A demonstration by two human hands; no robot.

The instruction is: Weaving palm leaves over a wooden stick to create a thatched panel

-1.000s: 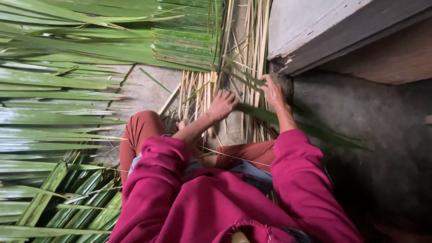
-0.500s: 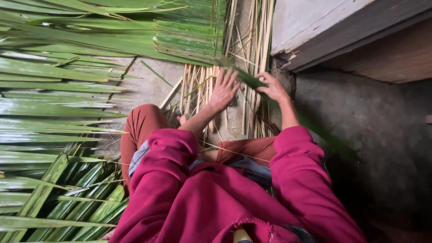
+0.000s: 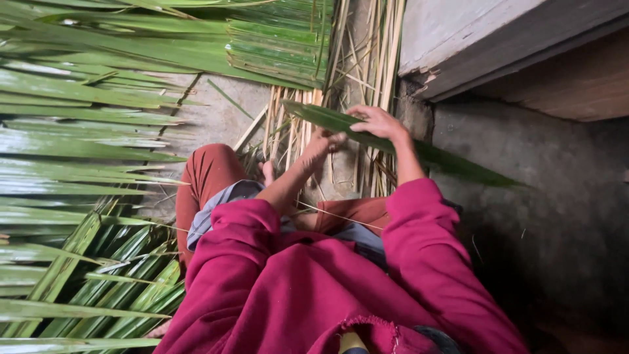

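Note:
A long green palm leaflet (image 3: 452,160) lies slanted across the middle, from upper left down to the right. My right hand (image 3: 377,122) grips it from above near its left end. My left hand (image 3: 319,145) sits just below and left of it, fingers curled at the leaflet's underside, above a bundle of pale dry midribs (image 3: 288,131). Both arms wear dark red sleeves (image 3: 419,229).
Rows of green palm leaflets (image 3: 85,151) cover the left side and a stacked green bundle (image 3: 275,46) lies at the top. A grey concrete step (image 3: 472,39) stands at upper right, with a dark concrete floor (image 3: 557,216) below. My bent knee in rust trousers (image 3: 206,177) is at centre left.
My right hand has lifted the green leaflet and turned it flatter, pulling it left and nearer. My left hand has drawn back from the dry midribs and curled under the leaflet.

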